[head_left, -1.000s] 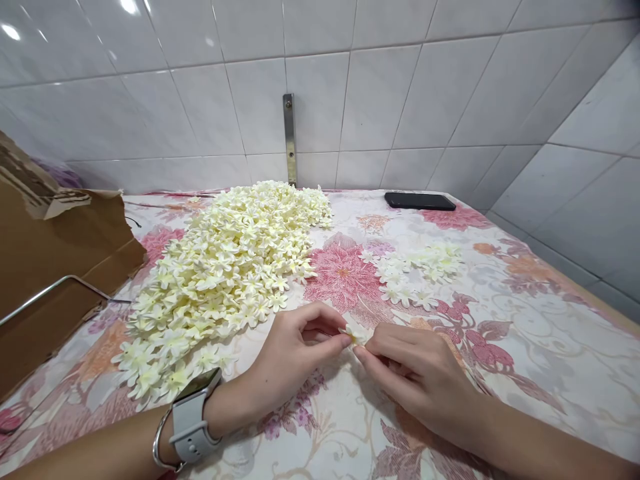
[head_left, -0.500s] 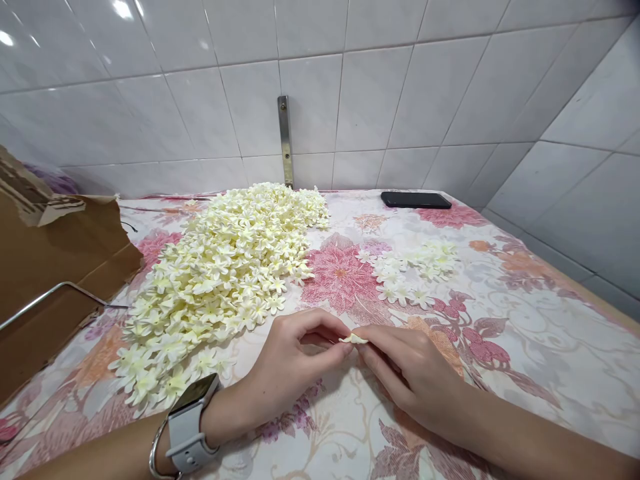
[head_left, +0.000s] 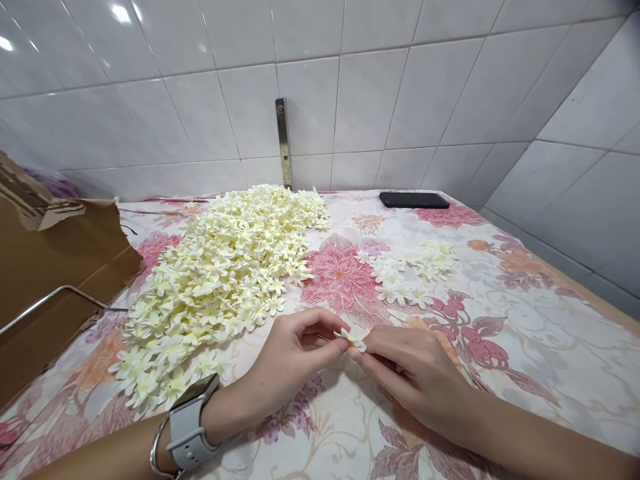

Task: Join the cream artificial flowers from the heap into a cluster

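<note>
A single white artificial-looking flower (head_left: pixel 355 339) is held just above the cloth between my two hands. My left hand (head_left: pixel 295 357), with a watch (head_left: pixel 193 427) and a bangle on its wrist, pinches the flower's left side between thumb and fingers. From the right, my right hand (head_left: pixel 407 370) has its fingertips closed at the flower's other side. A big heap of cream-white flowers (head_left: pixel 225 260) spreads to the left of my hands. Beyond my right hand lies a smaller, flat group of white flowers (head_left: pixel 415 270).
A floral tablecloth (head_left: pixel 550 347) covers the table. At the left edge stands a torn cardboard box (head_left: pixel 65 260) with a bent metal rod (head_left: pixel 55 291) in front. A black phone (head_left: pixel 414 200) lies near the tiled wall, which carries a metal bracket (head_left: pixel 283 143).
The flower has turned and tilted between my fingers, so more of its petals show. My right fingertips have shifted slightly left. The heap and the smaller group look the same.
</note>
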{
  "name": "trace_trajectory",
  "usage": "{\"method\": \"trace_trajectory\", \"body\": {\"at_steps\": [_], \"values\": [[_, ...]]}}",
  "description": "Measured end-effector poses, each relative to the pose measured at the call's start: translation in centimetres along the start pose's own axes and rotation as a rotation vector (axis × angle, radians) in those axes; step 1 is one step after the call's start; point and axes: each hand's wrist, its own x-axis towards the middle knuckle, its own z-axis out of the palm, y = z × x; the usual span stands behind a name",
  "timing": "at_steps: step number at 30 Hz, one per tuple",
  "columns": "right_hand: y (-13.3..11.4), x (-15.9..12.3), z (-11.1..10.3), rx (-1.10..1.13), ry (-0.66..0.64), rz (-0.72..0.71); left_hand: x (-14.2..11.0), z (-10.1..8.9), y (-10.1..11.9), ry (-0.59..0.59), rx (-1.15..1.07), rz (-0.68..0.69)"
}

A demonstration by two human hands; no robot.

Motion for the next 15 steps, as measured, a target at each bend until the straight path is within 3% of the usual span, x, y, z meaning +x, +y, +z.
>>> {"method": "trace_trajectory", "body": {"at_steps": [5, 9, 15], "values": [[-0.1, 0.1, -0.3, 0.030, -0.005, 0.041, 0.1, 0.0, 0.2, 0.035, 0.007, -0.018], [-0.1, 0.0, -0.3, 0.119, 0.005, 0.185, 0.3, -0.2, 0.2, 0.109, -0.013, -0.017], [1.0, 0.6, -0.3, 0.518, 0.248, 0.714, 0.5, -0.4, 0.2, 0.156, -0.039, -0.006]]}}
